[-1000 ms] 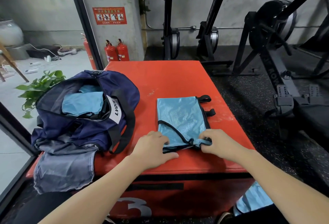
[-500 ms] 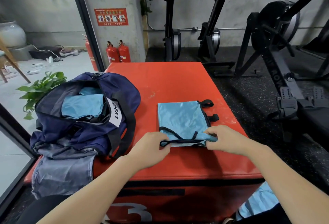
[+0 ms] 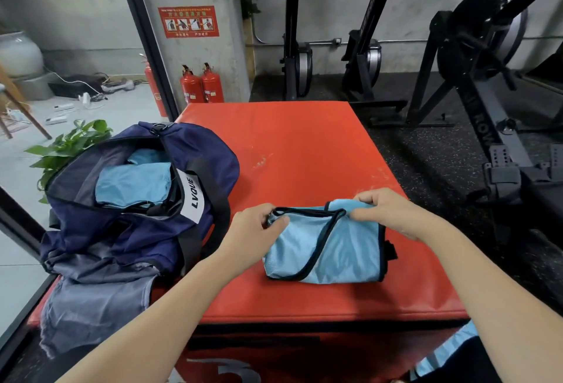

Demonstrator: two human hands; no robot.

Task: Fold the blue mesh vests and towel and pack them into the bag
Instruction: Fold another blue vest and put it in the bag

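Observation:
A light blue mesh vest [image 3: 326, 248] with black trim lies folded over on the red box [image 3: 292, 151]. My left hand [image 3: 253, 230] pinches its upper left edge and my right hand [image 3: 387, 212] pinches its upper right edge, both at the far side of the fold. To the left stands an open navy bag [image 3: 128, 230] marked LVQUE, with folded blue vests [image 3: 134, 184] inside. A grey cloth [image 3: 91, 306] hangs from under the bag at the box's left front corner.
More light blue fabric [image 3: 447, 352] shows at the lower right, below the box's front edge. Rowing machines [image 3: 487, 78] stand on the black floor to the right and behind. A green plant [image 3: 64, 148] and red fire extinguishers [image 3: 201, 84] are to the left and rear.
Both hands lifted the vest's near edge and carried it away from me, folding the vest in half. The bag has not moved.

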